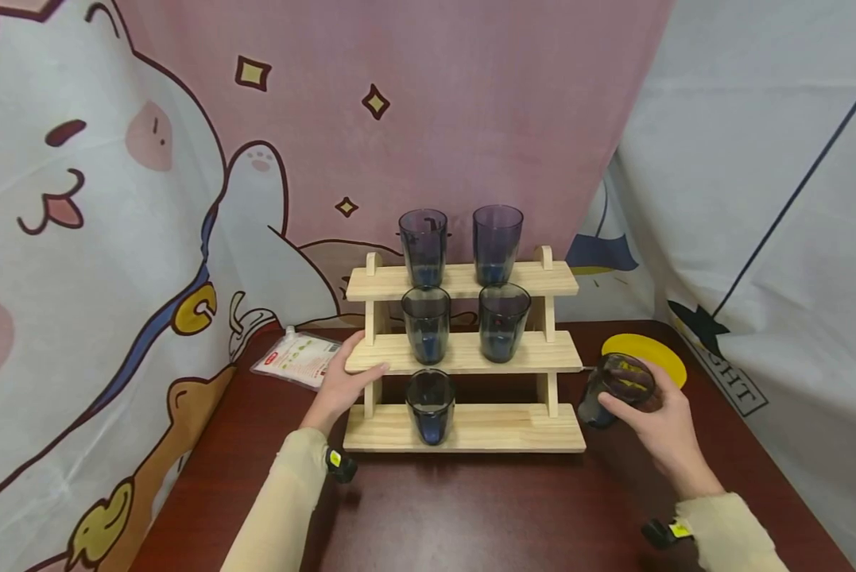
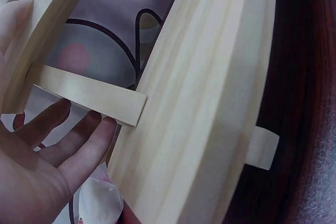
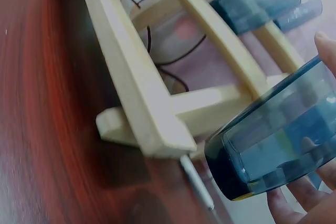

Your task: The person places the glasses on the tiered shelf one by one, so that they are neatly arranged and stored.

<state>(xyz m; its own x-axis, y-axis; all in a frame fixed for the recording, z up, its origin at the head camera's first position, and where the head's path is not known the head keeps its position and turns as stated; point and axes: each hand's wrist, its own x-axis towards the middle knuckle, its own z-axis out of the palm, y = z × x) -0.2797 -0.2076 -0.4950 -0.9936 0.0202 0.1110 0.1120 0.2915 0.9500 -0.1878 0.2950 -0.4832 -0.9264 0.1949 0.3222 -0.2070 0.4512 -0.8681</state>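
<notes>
A three-tier wooden display shelf [image 1: 509, 427] stands on the table. My left hand [image 1: 336, 391] grips its left side: the thumb lies over the middle board, and the fingers reach behind, against the side post [image 2: 89, 92]. Off the shelf's right end, my right hand [image 1: 665, 425] holds a tilted blue-grey glass tumbler [image 3: 273, 145] between thumb and fingers. Two tumblers, one of them this left one [image 1: 424, 246], stand on the top board. The middle board carries two more, including a left one [image 1: 426, 326]. A single tumbler [image 1: 431, 405] is on the bottom board's left half.
Behind the right hand lies a yellow round plate [image 1: 656, 353]. A white spouted pouch [image 1: 292, 359] lies left of the shelf. Near the shelf's right end, a thin pale stick [image 3: 198, 183] shows in the right wrist view. Printed cloth [image 1: 470, 103] hangs behind the dark red table [image 1: 485, 508].
</notes>
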